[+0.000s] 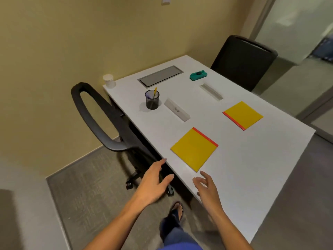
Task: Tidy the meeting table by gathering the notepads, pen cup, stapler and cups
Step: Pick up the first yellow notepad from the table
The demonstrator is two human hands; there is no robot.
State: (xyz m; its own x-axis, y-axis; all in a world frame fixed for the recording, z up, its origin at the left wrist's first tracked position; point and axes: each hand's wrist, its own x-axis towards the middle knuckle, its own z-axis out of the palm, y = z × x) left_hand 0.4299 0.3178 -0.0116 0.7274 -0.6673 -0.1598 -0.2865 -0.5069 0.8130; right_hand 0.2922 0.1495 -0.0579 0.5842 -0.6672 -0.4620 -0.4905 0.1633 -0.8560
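A white table point(243, 168) is seen from above, set against a yellow wall. 2 yellow notepads with red bindings lie flat on it: the near pad point(194, 149) is close to the near edge, and the far pad point(242, 115) is well apart from it, toward the right edge. A black mesh pen cup point(152, 100), with a yellow pencil point(155, 92) standing in it, is placed near the left edge. A teal stapler point(198, 75) is found at the far end, just beside a grey cable hatch point(160, 75). A white paper cup point(109, 80) is set at the far left corner. 2 white name cards are laid between these things: card 1 point(177, 110) just right of the pen cup, card 2 point(211, 91) near the stapler.

The left hand point(153, 183) is held off the table's edge, fingers straight and spread, nothing gripped. The right hand point(207, 188) is held over the near edge, just short of the near pad's corner, fingers loosely bent and apart, nothing gripped.

2 black chairs are placed at the table, chair 1 point(100, 120) on the left and chair 2 point(243, 60) at the far end.
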